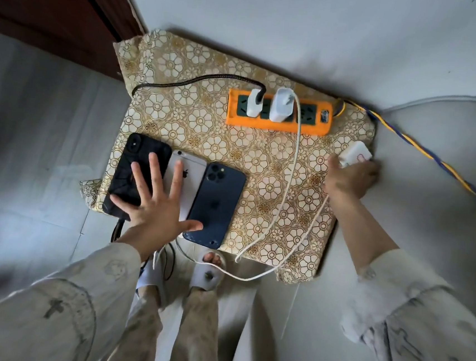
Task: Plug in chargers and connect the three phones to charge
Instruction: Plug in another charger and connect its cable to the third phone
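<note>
Floral cloth (207,119) under orange power strip (277,124), phones (217,201).

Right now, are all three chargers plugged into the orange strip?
No: only two white chargers sit in the orange power strip; the third charger is off it, gripped by the right hand.

Three phones lie face down, side by side: black (135,175), silver (187,185), blue (215,204). Two white chargers (255,103) (281,104) stand in the orange strip (277,123); a third (354,153) lies unplugged.
</note>
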### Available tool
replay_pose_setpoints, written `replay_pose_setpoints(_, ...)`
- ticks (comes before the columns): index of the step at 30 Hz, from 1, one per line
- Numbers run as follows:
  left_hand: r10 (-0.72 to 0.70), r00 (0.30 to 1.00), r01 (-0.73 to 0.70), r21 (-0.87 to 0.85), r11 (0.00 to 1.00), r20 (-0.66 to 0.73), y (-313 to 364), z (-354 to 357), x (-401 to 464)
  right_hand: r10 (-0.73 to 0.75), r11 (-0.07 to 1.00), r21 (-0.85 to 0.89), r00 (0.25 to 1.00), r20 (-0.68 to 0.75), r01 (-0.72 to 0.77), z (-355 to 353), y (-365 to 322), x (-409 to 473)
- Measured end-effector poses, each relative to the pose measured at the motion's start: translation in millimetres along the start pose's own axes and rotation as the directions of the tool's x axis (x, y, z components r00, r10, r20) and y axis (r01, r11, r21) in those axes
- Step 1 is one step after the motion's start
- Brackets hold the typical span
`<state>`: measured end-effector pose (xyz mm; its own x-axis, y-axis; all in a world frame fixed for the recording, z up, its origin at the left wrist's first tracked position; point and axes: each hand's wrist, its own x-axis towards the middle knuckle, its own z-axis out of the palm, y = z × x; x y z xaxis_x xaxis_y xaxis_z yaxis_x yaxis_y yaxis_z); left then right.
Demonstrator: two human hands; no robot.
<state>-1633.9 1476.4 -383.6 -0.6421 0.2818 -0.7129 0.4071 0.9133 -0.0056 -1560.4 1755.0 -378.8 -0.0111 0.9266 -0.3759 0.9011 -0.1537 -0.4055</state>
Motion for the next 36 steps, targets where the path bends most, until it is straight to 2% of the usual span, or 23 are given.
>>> replay_pose_setpoints(2, -0.004, 1.0, 0.004, 0.005, 1.0, 0.012, 0, -2, 0, 0.064, 0.989, 0.137, 0.998, -0.016, -0.061, -1, -4, 3)
replay_pose_setpoints(4, -0.008, 1.0, 0.008, 0.009, 1.0, 0.018, 1, -2, -1, 0.039, 0.983, 0.18, 0.999, -0.016, -0.036, -7, -8, 4)
replay_pose_setpoints(7, -0.007, 1.0, 0.007, 0.02, 1.0, -0.005, 0, -2, -1, -0.198, 0.965, 0.172, 0.98, -0.006, 0.197, -25, -18, -5)
replay_pose_setpoints(10, -0.006, 1.0, 0.006, 0.022, 1.0, -0.013, 0, -1, -1, -0.502, 0.864, 0.08, 0.862, 0.071, 0.497, -43, -38, -12)
replay_pose_setpoints(12, 0.0, 1.0, 0.001, 0.035, 0.999, -0.023, 0, -1, -1, -0.585, 0.797, -0.045, 0.789, 0.188, 0.602, -49, -55, -5)
replay_pose_setpoints(16, 0.01, 0.998, -0.008, 0.038, 0.999, -0.06, 0, 0, -3, -0.58, 0.752, -0.139, 0.748, 0.322, 0.644, -56, -83, 4)
replay_pose_setpoints(19, 0.015, 0.997, -0.012, 0.041, 0.999, -0.08, 0, 1, -3, -0.528, 0.735, -0.23, 0.752, 0.395, 0.637, -58, -92, 7)
replay_pose_setpoints(24, 0.008, 0.995, -0.004, 0.035, 0.999, -0.095, -2, 4, 0, -0.405, 0.842, -0.204, 0.834, 0.374, 0.5, -52, -103, 16)
replay_pose_setpoints(28, 0.002, 0.994, 0.001, 0.03, 1.0, -0.108, -1, 6, 0, -0.301, 0.893, -0.19, 0.854, 0.424, 0.409, -50, -114, 17)
replay_pose_setpoints(32, -0.002, 0.993, 0.005, 0.026, 1.0, -0.119, -1, 6, 0, -0.256, 0.899, -0.201, 0.837, 0.484, 0.39, -47, -116, 16)
replay_pose_setpoints(36, 0.002, 0.993, 0.001, 0.029, 1.0, -0.114, -1, 7, 0, -0.279, 0.855, -0.276, 0.839, 0.467, 0.439, -47, -123, 13)
